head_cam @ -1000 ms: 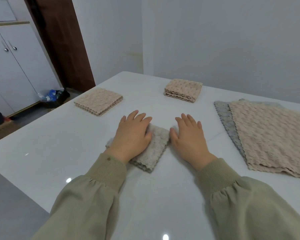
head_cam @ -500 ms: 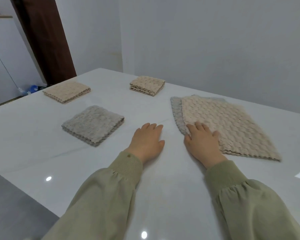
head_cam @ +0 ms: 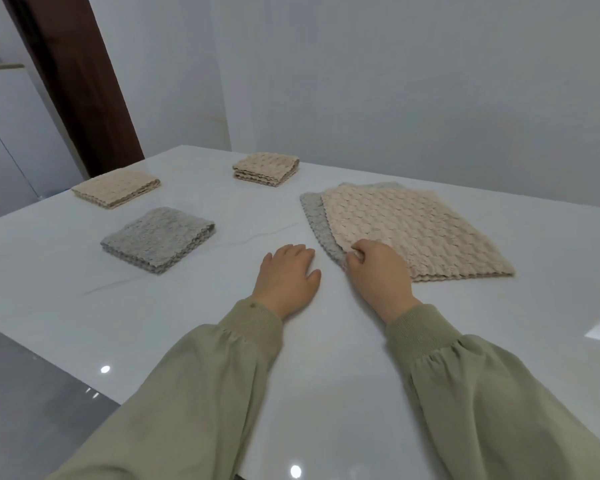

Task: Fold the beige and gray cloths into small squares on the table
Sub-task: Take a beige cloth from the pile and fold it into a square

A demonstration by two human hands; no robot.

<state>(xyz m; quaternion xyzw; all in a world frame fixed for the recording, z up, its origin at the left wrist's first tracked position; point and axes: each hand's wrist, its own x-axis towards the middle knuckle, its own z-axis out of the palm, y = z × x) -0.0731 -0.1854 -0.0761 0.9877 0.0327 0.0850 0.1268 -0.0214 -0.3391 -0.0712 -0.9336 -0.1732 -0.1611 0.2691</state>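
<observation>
In the centre right of the frame the right hand (head_cam: 378,273) had its fingers (head_cam: 356,255) curled, pinching the near corner of the spread beige cloth (head_cam: 416,226) that lay on a gray cloth (head_cam: 311,211), probably to lift it off for folding, while the left hand (head_cam: 288,277) rested flat with straight fingers on the tabletop (head_cam: 187,323).

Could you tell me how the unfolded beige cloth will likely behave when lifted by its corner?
Probably floppy: the unfolded beige cloth lies limp and flat, so it should drape from the right hand at its corner. Its bumpy weave may drag the gray cloth beneath along.
</observation>
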